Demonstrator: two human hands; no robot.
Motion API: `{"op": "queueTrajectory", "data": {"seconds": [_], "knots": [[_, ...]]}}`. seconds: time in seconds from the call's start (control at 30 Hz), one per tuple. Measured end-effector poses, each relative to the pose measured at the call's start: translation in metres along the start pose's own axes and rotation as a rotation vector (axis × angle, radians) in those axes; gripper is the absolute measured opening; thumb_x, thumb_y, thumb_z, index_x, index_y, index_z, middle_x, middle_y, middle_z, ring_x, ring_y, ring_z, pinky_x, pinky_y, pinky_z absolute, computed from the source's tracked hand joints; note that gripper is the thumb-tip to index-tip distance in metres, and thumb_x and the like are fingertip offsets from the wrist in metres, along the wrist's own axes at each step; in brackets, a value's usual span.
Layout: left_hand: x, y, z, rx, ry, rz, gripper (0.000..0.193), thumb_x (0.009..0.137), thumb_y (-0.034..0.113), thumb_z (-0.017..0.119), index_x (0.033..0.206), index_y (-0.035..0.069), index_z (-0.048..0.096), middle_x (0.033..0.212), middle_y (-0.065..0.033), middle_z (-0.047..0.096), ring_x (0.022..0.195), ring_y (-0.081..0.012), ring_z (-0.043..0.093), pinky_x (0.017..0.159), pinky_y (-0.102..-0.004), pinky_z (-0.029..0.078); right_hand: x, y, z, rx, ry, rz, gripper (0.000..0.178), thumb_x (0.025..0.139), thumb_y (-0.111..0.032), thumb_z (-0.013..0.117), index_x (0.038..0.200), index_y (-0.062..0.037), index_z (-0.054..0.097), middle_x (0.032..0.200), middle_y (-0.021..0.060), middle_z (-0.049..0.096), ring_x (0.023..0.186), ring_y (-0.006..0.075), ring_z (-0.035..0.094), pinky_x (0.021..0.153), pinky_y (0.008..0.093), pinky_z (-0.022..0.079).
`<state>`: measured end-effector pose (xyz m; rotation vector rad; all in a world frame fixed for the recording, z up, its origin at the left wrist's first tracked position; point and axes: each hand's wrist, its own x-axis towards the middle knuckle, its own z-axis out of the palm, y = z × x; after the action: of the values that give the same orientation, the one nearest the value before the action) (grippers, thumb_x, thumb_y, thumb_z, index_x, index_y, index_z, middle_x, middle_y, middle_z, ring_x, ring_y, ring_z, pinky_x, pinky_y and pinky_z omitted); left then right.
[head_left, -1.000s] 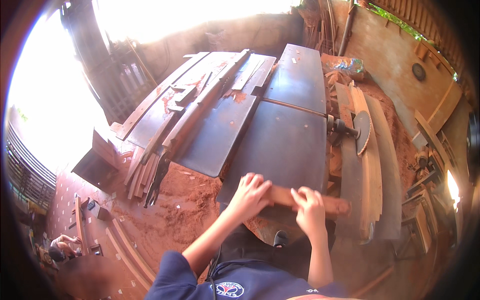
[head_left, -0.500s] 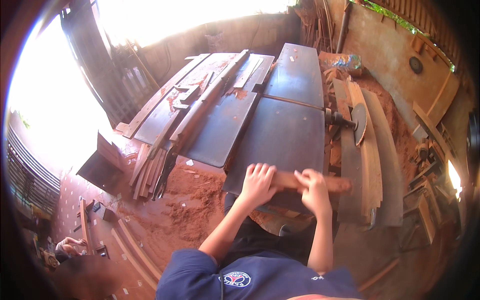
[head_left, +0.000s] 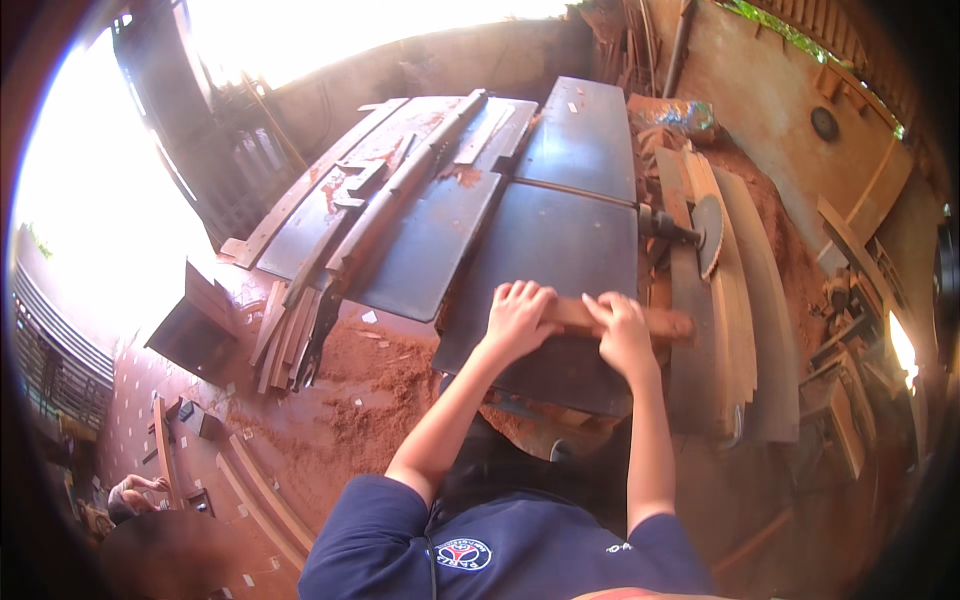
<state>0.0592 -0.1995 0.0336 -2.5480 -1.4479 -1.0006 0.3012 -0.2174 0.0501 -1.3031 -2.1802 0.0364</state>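
Observation:
A short reddish-brown piece of wood (head_left: 575, 313) lies crosswise over the near part of the dark metal machine table (head_left: 570, 240). My left hand (head_left: 520, 318) is closed around its left end. Farther right, my right hand (head_left: 620, 328) grips the same piece, and its free end sticks out past that hand. Whether the wood touches the table surface I cannot tell. Beyond the table's right edge a round toothed saw blade (head_left: 709, 238) stands on a spindle, a short way from the wood's right end.
Long boards (head_left: 733, 300) lie right of the table. A rail (head_left: 405, 180) crosses the left tabletop. Stacked wood strips (head_left: 290, 340) lean at its near left corner, by a dark box (head_left: 195, 325). Reddish sawdust (head_left: 365, 385) covers the floor. Another person's hand (head_left: 145, 485) shows at lower left.
Both hands and the wood piece have moved farther forward over the table, away from my body. My view has shifted slightly. The grip of both hands stays the same.

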Motion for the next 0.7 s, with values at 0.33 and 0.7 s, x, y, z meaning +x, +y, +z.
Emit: {"op": "queueTrajectory", "data": {"seconds": [0.33,0.7], "knots": [[-0.062,0.051,-0.037,0.085,-0.065,-0.095,0.057,0.080,0.033,0.083,0.127,0.010,0.060,0.116,-0.0089,0.064,0.116,-0.0308,0.060,0.104,-0.0483,0.041,-0.039,-0.048,-0.030,0.145,-0.108,0.034,0.063,0.077,0.006,0.078,0.135,-0.0186,0.077,0.111,0.0103,0.067,0.109,0.0334,0.064,0.100,0.0445,0.052],[-0.044,0.022,-0.044,-0.088,-0.056,0.098,0.060,0.074,0.034,0.089,0.123,0.010,0.066,0.119,-0.0080,0.069,0.118,-0.0306,0.064,0.107,-0.0475,0.044,-0.047,-0.053,-0.027,-0.038,-0.141,-0.027,0.066,0.084,-0.009,0.081,0.148,-0.0185,0.069,0.116,0.0056,0.065,0.113,0.0248,0.062,0.102,0.0419,0.045]]}}
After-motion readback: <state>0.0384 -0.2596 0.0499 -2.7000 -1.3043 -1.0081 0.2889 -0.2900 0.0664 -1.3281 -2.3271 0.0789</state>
